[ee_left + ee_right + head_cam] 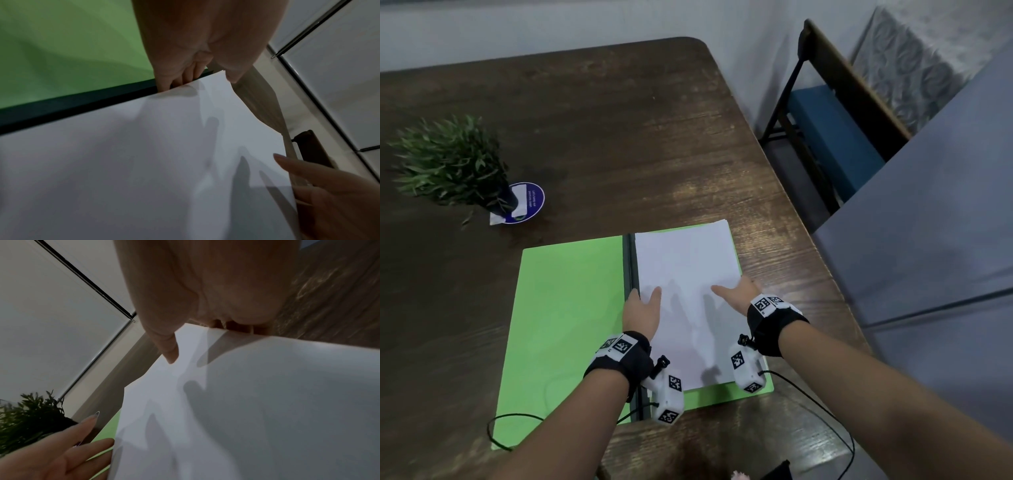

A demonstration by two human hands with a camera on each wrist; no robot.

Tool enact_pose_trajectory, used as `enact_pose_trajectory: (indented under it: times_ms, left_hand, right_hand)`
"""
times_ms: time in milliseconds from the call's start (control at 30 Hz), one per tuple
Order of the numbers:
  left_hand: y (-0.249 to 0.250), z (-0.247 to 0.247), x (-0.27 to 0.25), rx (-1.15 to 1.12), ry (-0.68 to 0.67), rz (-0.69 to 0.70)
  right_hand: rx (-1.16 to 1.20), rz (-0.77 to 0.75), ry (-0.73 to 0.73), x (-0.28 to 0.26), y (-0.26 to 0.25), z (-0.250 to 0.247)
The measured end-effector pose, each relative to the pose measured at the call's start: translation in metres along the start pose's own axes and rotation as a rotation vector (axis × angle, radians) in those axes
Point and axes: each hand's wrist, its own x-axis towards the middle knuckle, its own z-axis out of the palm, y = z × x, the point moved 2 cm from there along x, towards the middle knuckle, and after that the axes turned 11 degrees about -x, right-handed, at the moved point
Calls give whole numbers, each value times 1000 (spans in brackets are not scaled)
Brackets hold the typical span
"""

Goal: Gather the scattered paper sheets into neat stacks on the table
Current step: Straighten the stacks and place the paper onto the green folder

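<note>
**Paper stack held at both long edges over the open folder**

Hands come first, nearest the viewer. The left hand (641, 310) takes the stack's left edge, thumb lying on top and fingers (176, 76) curled down over the edge beside the folder's dark spine (629, 263). The right hand (736, 294) holds the opposite edge the same way, thumb on the top sheet, fingers (238, 326) tucked under and out of sight. Both grips are narrow pinches around a thin pile.

Between them the white paper stack (688, 274) sits over the right half of the open green folder (565, 308), its edges looking fairly square. It is probably light and limp; the sheets will likely sag if lifted by one end and slide over each other if the pinch slackens. Holding it at mid-length on both long edges, as now, seems the sound choice, with the thumbs pressing the top sheet so nothing fans out.

Farther off, on the brown wooden table (619, 120), a small potted plant (448, 161) stands on a round blue coaster (536, 202), well apart from the folder. A chair (832, 137) stands beyond the table's right edge.
</note>
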Motion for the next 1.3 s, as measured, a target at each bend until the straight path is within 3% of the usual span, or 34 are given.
enact_pose_trajectory:
  times_ms: [233, 433, 633, 733, 833, 933, 1067, 1300]
  left_hand:
    - [-7, -3, 1, -129, -3, -19]
    - [1, -7, 3, 4, -37, 26]
    - [0, -56, 21, 90, 119, 121]
    - [-13, -97, 31, 332, 212, 50]
    - [-33, -144, 35, 465, 275, -125]
    - [-56, -182, 35, 446, 330, -283]
    - [-73, -209, 38, 447, 365, -315]
    - [-91, -244, 62, 270, 244, -432]
  right_hand:
    - [-74, -25, 3, -5, 0, -6]
    - [-25, 5, -24, -7, 3, -15]
    - [113, 86, 1, -13, 13, -24]
    - [111, 114, -37, -20, 10, -25]
    - [80, 131, -37, -26, 5, -28]
    - [66, 141, -42, -31, 3, -30]
    - [63, 170, -47, -37, -3, -27]
    - [107, 225, -40, -50, -17, -12]
